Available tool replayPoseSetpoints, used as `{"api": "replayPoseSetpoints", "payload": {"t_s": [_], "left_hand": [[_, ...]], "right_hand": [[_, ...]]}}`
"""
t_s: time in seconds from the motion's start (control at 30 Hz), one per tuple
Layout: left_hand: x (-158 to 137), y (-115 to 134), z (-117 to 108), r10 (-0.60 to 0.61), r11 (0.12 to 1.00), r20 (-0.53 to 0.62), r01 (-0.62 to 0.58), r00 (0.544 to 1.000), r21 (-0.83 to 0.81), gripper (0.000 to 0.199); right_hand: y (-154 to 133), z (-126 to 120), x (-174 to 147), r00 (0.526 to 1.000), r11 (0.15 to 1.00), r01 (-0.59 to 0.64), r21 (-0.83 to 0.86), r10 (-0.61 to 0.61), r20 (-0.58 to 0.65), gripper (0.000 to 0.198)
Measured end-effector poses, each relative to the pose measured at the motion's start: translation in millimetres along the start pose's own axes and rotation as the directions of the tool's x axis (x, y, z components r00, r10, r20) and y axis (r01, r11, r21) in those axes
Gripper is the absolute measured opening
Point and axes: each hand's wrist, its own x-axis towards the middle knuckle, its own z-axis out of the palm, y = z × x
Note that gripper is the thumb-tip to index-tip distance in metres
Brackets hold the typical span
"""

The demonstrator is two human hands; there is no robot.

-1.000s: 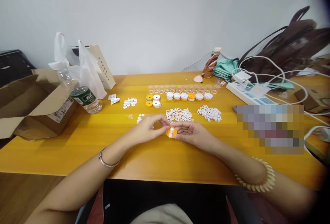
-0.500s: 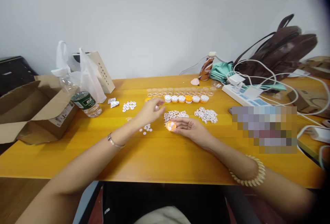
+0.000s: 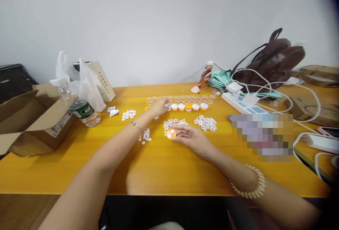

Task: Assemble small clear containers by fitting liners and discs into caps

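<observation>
The operation in hand, as judged from the posture, is a two-handed one: the right hand supports a shallow round orange plastic piece while the left hand is extended to the parts arranged farther back. The orange piece is above the near side of the tabletop, in front of a pile of white openwork plastic parts, with its open face turned toward the wearer and small white round pieces visible inside it. The right hand grips the orange piece by its edge, thumb below and fingers above; the grip is narrow and the palm is otherwise free. The left hand is at the left end of a row of round white and orange plastic pieces, close to a rear row of clear round plastic cups. Its fingers are curved and near one another; whether they touch or hold a part cannot be told, since the hand covers the spot. In judgement, picking a part here calls for a narrow fingertip pinch on one piece, clear of its closely spaced neighbours. The orange piece should be kept level enough to retain its loose-looking contents. Small white flat discs lie nearer the wearer, beside the left wrist.
</observation>
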Motion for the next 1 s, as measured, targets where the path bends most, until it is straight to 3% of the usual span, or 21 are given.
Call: {"api": "replayPoseSetpoints", "payload": {"t_s": [0.13,0.23,0.3,0.37,0.5,0.57,0.8,1.0], "left_hand": [[-21.2,7.7,-17.0,-0.012,0.988,-0.018,0.009,1.0,-0.155,0.038],[-57.5,10.5,-36.2,0.028,0.941,0.063,-0.005,0.998,-0.337,0.041],[-85.2,10.7,-46.1,0.056,0.727,0.17,0.076,0.984,-0.682,0.041],[-108.9,10.9,-50.5,0.058,0.548,0.227,0.159,0.972,-0.822,0.038],[-132.9,13.4,-44.5,0.007,0.418,0.235,0.211,0.972,-0.884,0.031],[-135.0,15.2,-39.0,0.005,0.419,0.239,0.215,0.971,-0.882,0.03],[-134.8,18.6,-30.1,0.059,0.612,0.211,0.132,0.976,-0.78,0.029],[-134.6,17.1,-27.2,0.042,0.689,0.188,0.108,0.981,-0.717,0.03]], "right_hand": [[-1.9,-0.7,-0.7,1.0,1.0,0.016,-0.001,-0.016,-0.01,0.042],[-4.8,-1.0,-2.1,0.999,0.999,0.033,0.005,-0.033,-0.023,0.042],[-7.3,0.1,-3.7,0.998,0.999,0.05,0.009,-0.049,-0.045,0.044],[-9.6,2.1,-5.5,0.996,0.998,0.061,0.012,-0.06,-0.063,0.045],[-9.0,5.2,-6.6,0.995,0.999,0.05,0.009,-0.049,-0.087,0.046],[-5.7,5.2,-5.2,0.995,0.999,0.036,0.007,-0.035,-0.098,0.046],[1.3,5.1,-0.8,0.991,0.998,0.056,0.005,-0.055,-0.121,0.044],[-1.4,7.6,-1.3,0.99,0.998,0.062,-0.013,-0.064,-0.127,0.037]]}}
